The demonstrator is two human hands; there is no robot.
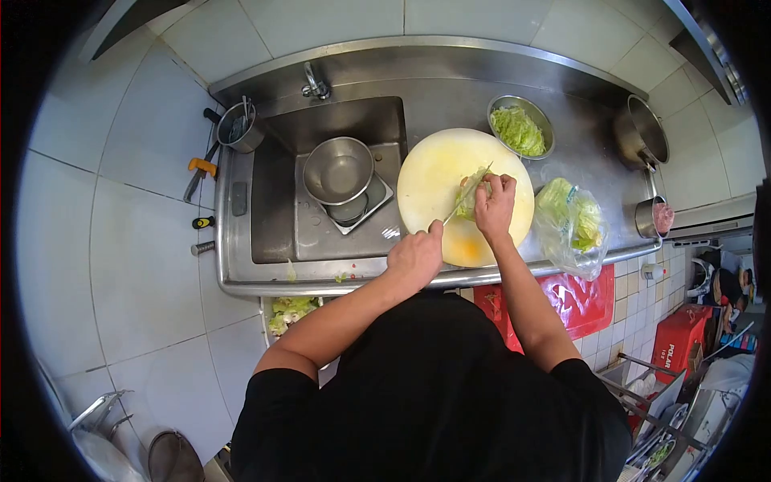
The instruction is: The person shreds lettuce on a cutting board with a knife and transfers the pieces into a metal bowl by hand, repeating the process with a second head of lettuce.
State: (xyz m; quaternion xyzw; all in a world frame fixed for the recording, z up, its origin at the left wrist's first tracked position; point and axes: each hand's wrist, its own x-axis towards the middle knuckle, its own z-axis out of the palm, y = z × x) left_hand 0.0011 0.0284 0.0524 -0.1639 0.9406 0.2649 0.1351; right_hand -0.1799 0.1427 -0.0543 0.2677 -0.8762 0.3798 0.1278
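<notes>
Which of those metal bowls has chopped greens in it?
The steel bowl behind the round cutting board holds chopped greens; the bowl in the sink looks empty.

This is looking like a working kitchen, likely a small eatery's: a steel counter with a sunken sink and tap is running along white tiled walls. A round cutting board is lying beside the sink, with a bowl of chopped greens at the far side, a bag of lettuce to the right and steel pots standing at the right end. A utensil cup is sitting at the far left, and red crates are standing on the tiled floor at near right.
</notes>
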